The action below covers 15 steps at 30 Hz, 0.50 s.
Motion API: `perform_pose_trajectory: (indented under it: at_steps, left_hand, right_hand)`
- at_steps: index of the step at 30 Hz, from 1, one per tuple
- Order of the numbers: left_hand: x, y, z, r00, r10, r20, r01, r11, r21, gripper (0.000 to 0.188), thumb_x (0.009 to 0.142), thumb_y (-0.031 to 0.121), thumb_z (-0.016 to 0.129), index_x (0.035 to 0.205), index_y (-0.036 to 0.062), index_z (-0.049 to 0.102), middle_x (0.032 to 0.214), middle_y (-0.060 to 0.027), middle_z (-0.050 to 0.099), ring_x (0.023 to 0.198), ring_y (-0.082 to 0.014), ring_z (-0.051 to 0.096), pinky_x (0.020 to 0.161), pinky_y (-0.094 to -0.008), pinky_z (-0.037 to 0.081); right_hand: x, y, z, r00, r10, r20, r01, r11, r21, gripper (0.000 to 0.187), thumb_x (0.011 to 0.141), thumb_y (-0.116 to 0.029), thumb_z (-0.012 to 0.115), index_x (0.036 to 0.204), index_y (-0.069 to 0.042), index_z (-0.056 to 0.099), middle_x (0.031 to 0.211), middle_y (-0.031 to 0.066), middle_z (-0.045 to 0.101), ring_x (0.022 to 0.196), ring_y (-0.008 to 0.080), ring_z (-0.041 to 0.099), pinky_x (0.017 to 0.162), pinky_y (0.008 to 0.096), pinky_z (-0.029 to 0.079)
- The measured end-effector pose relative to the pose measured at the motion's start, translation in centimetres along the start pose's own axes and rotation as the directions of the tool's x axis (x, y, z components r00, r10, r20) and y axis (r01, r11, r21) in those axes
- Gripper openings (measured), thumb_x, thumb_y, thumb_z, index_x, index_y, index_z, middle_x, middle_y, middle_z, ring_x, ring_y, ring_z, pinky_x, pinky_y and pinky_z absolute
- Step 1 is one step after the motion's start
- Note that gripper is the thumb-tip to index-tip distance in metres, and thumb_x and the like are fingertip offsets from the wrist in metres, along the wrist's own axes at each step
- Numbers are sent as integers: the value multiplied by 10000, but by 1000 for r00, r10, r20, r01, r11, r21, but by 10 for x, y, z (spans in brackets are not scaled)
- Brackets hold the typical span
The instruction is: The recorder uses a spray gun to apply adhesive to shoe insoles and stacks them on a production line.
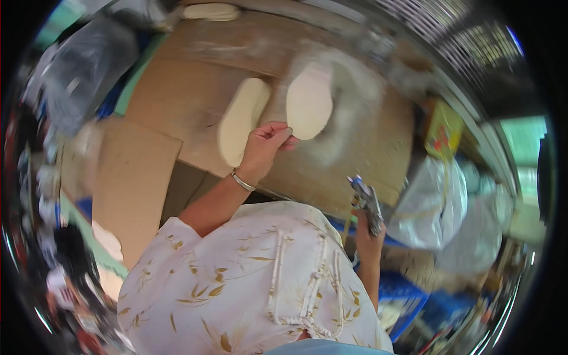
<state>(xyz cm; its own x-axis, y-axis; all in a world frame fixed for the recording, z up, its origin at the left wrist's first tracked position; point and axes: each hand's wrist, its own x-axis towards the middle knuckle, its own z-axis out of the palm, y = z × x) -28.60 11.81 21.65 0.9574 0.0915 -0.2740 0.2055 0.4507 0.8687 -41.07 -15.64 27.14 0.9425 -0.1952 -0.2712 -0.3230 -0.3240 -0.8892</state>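
- Cardboard-topped bench (189,94) fills the space ahead of the person, with a whitish, powdery-looking patch (350,103) spread around and to the right of the pale insole.
- Pale insole (310,100): it lies straight ahead of the body, its long axis running away from the person and leaning slightly right at the far end. Whether it rests flat or is tipped up a little cannot be told.
- Left hand (266,147): much the nearer of the two, pinched with thumb and finger together on the near end of the insole, at its left corner, so most of the length extends beyond the fingertips.
- Right hand (370,232): wrapped around a metal spray gun (368,204), low and to the right, nearer the body than the insole and well apart from it. From there the insole lies forward and to the left, and the gun's front end points roughly that way. Whether a finger presses the trigger cannot be told.
- Cream shoe sole (241,123): just left of the insole, beyond the left hand, its far end also leaning right.
- Another cream sole (210,12) lies crosswise at the bench's far left.
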Motion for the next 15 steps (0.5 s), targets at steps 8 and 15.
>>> perform_pose_trajectory:
  at_steps: [8, 15]
  left_hand:
    - [-92, 83, -177, 813, 307, -495, -410, 905, -111, 72, 873, 52, 569, 944, 39, 576, 875, -70, 645, 820, -172, 639, 724, -311, 535]
    - [-191, 98, -341, 333, 407, -851, -628, 769, 122, 147, 853, 85, 594, 968, 29, 520, 881, -84, 615, 821, -194, 642, 713, -309, 537]
  right_hand:
    - [8, -15, 44, 957, 96, 274, -58, 988, -141, 171, 882, -130, 549, 925, 2, 648, 730, -15, 576, 580, 61, 433, 513, 238, 334]
    - [-1, -45, 73, 911, 27, 412, 55, 981, -186, 196, 889, -202, 558, 804, -31, 605, 605, -37, 471, 433, 25, 332, 393, 227, 228]
